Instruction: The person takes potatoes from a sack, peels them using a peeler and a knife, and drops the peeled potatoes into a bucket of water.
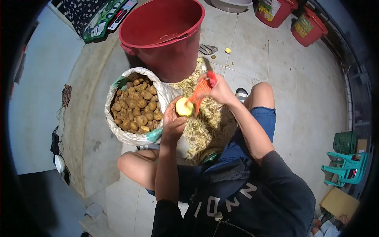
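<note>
My left hand [174,121] is closed round a potato [184,107] whose pale yellow flesh shows. Close to it, my right hand [219,91] grips an orange peeler [196,96], slightly blurred, its end near the potato. A knife [207,65] with a red handle sticks up from the same hand, blade pointing away from me. Beside my left hand stands a white sack [130,138], rolled open and full of unpeeled brown potatoes [139,103]. Under both hands, a heap of peelings [207,132] covers the floor between my legs.
A large red tub [167,59] stands just beyond the sack. A peeled piece [227,50] lies on the tiles. Further off are a digital scale [121,15], a pale basin [232,5] and red buckets [308,27]. A turquoise plastic stool [345,169] is at the right.
</note>
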A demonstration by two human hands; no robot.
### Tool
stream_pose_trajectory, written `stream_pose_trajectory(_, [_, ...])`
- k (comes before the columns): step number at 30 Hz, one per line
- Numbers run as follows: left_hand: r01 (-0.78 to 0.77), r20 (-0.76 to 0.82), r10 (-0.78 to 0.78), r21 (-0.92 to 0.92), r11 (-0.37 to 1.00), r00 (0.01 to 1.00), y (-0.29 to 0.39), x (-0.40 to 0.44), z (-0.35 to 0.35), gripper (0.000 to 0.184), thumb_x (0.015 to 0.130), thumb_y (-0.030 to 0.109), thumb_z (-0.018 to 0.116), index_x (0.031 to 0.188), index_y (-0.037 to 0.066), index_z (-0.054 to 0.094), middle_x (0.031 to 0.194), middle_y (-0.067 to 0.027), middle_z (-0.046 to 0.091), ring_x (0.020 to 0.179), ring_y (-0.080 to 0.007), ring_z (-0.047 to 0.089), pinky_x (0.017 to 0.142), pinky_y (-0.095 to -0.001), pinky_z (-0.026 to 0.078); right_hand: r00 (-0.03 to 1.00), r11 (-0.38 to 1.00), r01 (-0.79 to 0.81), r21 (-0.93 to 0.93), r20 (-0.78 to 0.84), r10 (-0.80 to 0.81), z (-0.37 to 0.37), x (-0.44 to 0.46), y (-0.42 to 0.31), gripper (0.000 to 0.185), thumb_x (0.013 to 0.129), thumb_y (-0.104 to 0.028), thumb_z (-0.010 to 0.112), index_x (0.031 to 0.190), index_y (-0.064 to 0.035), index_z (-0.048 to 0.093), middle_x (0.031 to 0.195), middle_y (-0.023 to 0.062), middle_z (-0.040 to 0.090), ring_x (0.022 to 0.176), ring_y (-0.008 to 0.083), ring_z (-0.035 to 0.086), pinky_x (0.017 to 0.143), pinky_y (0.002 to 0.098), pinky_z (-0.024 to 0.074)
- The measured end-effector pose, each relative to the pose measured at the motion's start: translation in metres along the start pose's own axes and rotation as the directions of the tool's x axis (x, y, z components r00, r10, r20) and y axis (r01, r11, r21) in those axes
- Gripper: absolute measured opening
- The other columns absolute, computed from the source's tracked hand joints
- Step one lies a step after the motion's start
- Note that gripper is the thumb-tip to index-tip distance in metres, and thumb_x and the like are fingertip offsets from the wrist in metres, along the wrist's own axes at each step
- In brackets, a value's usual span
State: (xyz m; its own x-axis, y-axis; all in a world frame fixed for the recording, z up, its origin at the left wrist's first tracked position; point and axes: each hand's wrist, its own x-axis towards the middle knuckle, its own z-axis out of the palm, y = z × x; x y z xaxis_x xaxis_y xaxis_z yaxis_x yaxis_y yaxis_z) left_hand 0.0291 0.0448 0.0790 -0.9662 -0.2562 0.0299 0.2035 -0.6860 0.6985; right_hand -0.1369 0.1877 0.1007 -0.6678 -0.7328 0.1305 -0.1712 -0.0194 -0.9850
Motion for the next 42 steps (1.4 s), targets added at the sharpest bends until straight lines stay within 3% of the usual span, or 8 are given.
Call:
stream_pose_trajectory(3, [0.037,-0.017,-0.038,-0.072,0.997,0.999,0.006,-0.004,0.003,0.072,0.068,-0.001,0.061,0.134,-0.009,0.033,0.123,-0.0153,0.052,0.118,-0.0244,0.052,0.109,-0.0375,0.037,0.96,0.964,-0.191,0.185,-0.17,0.223,-0.019,0.011,0.022,0.046,0.063,-0.009,0.089,0.099,-0.0039,0.061,0.082,-0.0035,0.061,0.076,0.0056,0.055,0.068,0.0237,0.0455])
stream_pose_trajectory(7, [0.042,-0.028,-0.042,0.012,0.999,0.999,0.002,0.0,0.0,0.07,0.068,-0.004,0.055,0.135,-0.01,0.034,0.123,-0.0154,0.053,0.116,-0.0234,0.054,0.107,-0.0356,0.038,0.997,0.996,0.071,-0.059,0.023,-0.07,0.002,-0.003,-0.013,0.041,0.068,-0.002,0.085,0.097,-0.0014,0.057,0.083,0.0055,0.067,0.075,0.011,0.065,0.069,0.0272,0.0537])
stream_pose_trajectory(10, [0.075,-0.07,-0.073,0.015,0.997,0.995,0.008,-0.002,0.003,0.075,0.067,0.001,0.064,0.135,-0.009,0.034,0.125,-0.0156,0.051,0.12,-0.0254,0.05,0.11,-0.0388,0.035,0.963,0.985,-0.17,0.04,-0.207,0.175,-0.023,0.011,0.02,0.043,0.067,-0.003,0.085,0.1,-0.002,0.058,0.083,0.0041,0.067,0.076,0.011,0.065,0.069,0.0261,0.0537])
stream_pose_trajectory(14, [0.006,-0.046,-0.013,-0.152,0.988,0.999,0.001,0.0,0.001,0.078,0.066,0.005,0.069,0.134,-0.009,0.034,0.124,-0.015,0.051,0.119,-0.0255,0.051,0.11,-0.0392,0.035,0.999,0.986,-0.036,0.162,0.021,0.033,-0.001,-0.002,-0.017,0.04,0.068,-0.002,0.085,0.097,-0.001,0.057,0.083,0.0045,0.067,0.077,0.0114,0.065,0.07,0.0273,0.0537])
stream_pose_trajectory(20, [0.007,-0.052,-0.021,-0.252,0.968,0.998,0.001,-0.004,-0.003,0.075,0.066,0.005,0.067,0.133,-0.009,0.035,0.122,-0.016,0.052,0.116,-0.0256,0.052,0.11,-0.0398,0.035,0.963,0.976,-0.17,0.139,-0.186,0.195,-0.018,0.011,0.022,0.046,0.064,-0.007,0.089,0.099,-0.0036,0.06,0.081,-0.0026,0.061,0.074,0.0063,0.056,0.067,0.0242,0.047])
stream_pose_trajectory(32, [-0.019,-0.088,0.029,0.117,0.993,0.996,-0.001,-0.001,0.002,0.077,0.066,0.014,0.071,0.132,-0.011,0.038,0.125,-0.0189,0.053,0.119,-0.0296,0.052,0.112,-0.0409,0.032,1.0,1.0,-0.001,0.017,0.006,0.001,-0.003,0.002,0.002,0.041,0.066,-0.002,0.085,0.097,-0.0019,0.058,0.083,0.0041,0.067,0.075,0.0101,0.063,0.068,0.0259,0.0515])
stream_pose_trajectory(36, [0.017,0.008,-0.015,-0.305,0.952,1.0,0.005,-0.003,0.003,0.068,0.068,0.001,0.061,0.13,-0.011,0.037,0.121,-0.0167,0.054,0.114,-0.0249,0.055,0.106,-0.0364,0.04,0.969,0.97,-0.199,0.141,-0.122,0.216,-0.019,0.012,0.021,0.044,0.065,-0.005,0.087,0.099,-0.0028,0.059,0.084,0.0012,0.066,0.077,0.0078,0.061,0.069,0.0245,0.0497])
stream_pose_trajectory(42, [0.058,-0.063,-0.052,0.102,0.993,0.997,0.003,-0.003,-0.002,0.079,0.065,0.016,0.069,0.132,-0.012,0.036,0.123,-0.0182,0.054,0.117,-0.0294,0.053,0.11,-0.0406,0.035,0.99,0.987,-0.122,0.101,-0.064,0.129,-0.015,0.01,0.013,0.047,0.065,-0.009,0.088,0.102,-0.0032,0.06,0.083,0.0009,0.064,0.075,0.0084,0.059,0.068,0.0245,0.0495])
